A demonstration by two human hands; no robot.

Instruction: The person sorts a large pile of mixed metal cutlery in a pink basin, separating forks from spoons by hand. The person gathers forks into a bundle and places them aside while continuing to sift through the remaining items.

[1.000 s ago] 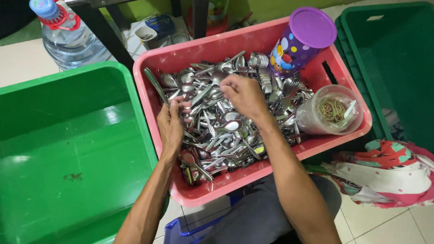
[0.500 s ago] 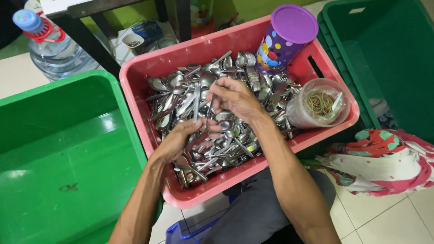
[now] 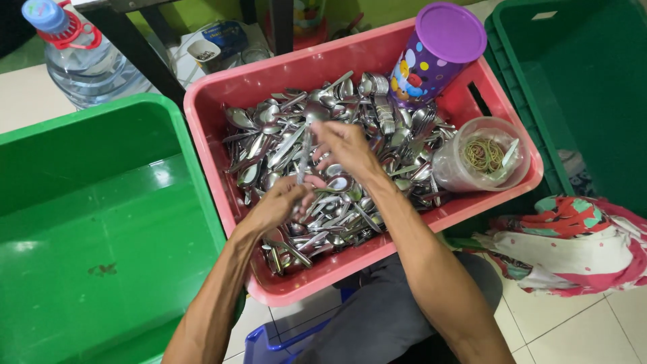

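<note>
Both hands now meet mid-crate: my left hand (image 3: 280,202) has risen, clasping spoon handles (image 3: 303,158). My right hand (image 3: 344,145) pinches their upper ends over the pink crate (image 3: 222,94).

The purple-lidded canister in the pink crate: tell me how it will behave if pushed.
The purple-lidded canister is tall, narrow and leans on the pink crate wall atop loose metal spoons, so it would probably tip. Being round, it may then roll. Its footing looks unsteady, since the spoons could shift under it.
</note>
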